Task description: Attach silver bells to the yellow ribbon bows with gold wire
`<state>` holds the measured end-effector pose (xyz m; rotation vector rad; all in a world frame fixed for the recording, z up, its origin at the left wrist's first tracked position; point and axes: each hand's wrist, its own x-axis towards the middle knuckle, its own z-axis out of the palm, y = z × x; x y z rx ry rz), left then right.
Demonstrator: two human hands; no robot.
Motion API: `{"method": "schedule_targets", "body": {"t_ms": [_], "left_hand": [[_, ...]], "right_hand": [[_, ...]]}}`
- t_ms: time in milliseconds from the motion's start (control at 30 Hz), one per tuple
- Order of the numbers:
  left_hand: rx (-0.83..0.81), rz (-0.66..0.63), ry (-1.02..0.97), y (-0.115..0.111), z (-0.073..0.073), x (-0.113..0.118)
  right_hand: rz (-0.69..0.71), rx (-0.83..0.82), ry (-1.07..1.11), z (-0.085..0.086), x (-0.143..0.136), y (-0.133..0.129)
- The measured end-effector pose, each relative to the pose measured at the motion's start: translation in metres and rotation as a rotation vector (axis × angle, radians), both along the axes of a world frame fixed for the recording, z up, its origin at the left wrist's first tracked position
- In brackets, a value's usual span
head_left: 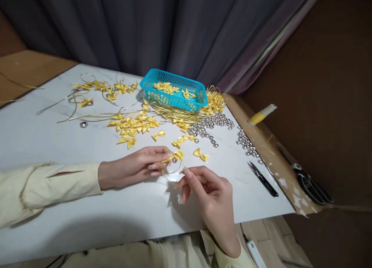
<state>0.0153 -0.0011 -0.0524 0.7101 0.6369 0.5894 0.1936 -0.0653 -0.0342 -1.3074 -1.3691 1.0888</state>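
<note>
Between the thumb and fingers of my left hand [142, 163] is a yellow ribbon bow [178, 155] with a small silver bead [174, 159] at its underside. A thin gold cord [178, 170] curves in a loop from the bow toward my right hand [207, 194]. The thumb and forefinger of that hand pinch the cord. Just beyond my hands lie a single yellow bow [200, 154] and a pile of yellow bows [135, 124]. Silver beads [210, 124] are scattered to the right of the pile.
A blue plastic basket [174, 101] with bows inside stands at the back, beside a bundle of gold cords [177, 113]. Finished-looking bows on cords [110, 91] lie at the far left. Thread snips [263, 178], black-handled scissors [309, 186] and a yellow-white tube [261, 115] are at the right.
</note>
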Motion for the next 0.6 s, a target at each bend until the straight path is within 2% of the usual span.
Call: {"method": "schedule_targets", "body": {"t_ms": [600], "left_hand": [[0.014,-0.012,0.033,-0.0004,0.0010,-0.0020]], "right_hand": [[0.037,-0.028,-0.011,0.0045,0.0008,0.0013]]}}
